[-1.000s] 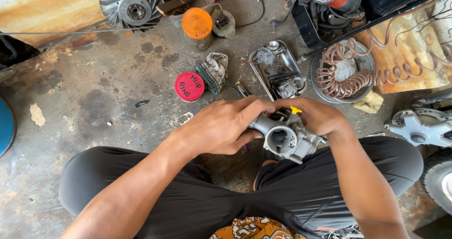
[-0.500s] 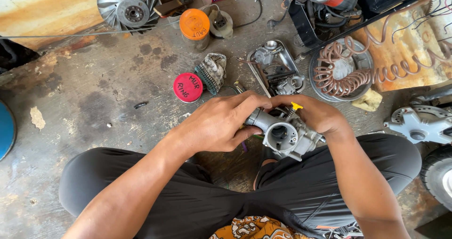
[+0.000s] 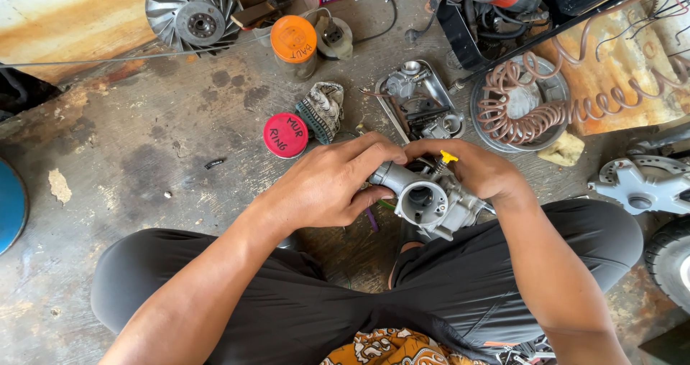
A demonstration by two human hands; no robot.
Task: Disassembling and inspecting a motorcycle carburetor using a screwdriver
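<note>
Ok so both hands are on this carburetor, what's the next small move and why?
Probably turn the yellow-capped screw a touch with the right hand. Its fingers already sit at that screw, while the left hand grips the carburetor body and holds it off the floor above the lap, bore facing up, so it looks steadied for adjusting.

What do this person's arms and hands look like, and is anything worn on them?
Both arms are bare to the frame's edge: no sleeves show. The left hand and right hand have no gloves, and no rings, watch or bands show. Below are black trousers.
</note>
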